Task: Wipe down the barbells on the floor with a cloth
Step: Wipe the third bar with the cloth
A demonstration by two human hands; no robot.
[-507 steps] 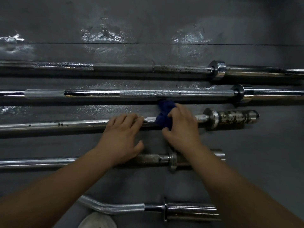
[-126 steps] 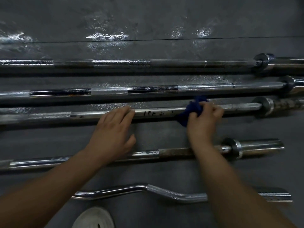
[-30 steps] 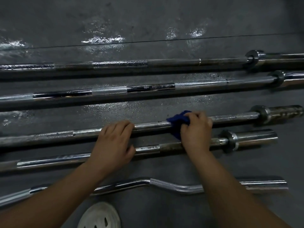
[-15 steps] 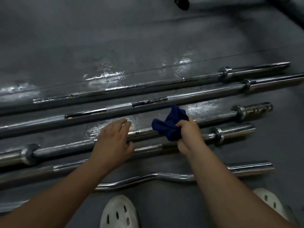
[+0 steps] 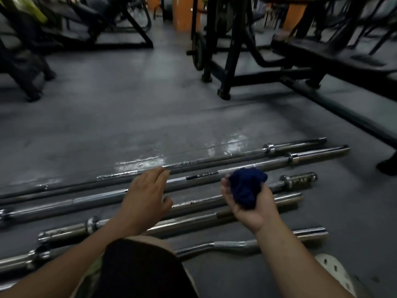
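barbells (image 5: 214, 173): side by side on the floor (image 5: 150, 125)
right hand (image 5: 250, 201): palm up, fingers curled round bunched cloth (image 5: 247, 189)
left hand (image 5: 146, 201): spread, empty
advice: wrap the cloth round a shaft, steady it with the other hand

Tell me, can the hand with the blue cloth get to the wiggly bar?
Probably yes. The right hand grips the cloth above the bars, and the curly bar lies just below the forearm with nothing on it.

Black machine frames (image 5: 232, 67) stand on the far grey floor (image 5: 107, 117), one bearing a weight plate (image 5: 197, 51). An orange pillar (image 5: 182, 12) stands behind. A white perforated shoe (image 5: 335, 274) lies near right.
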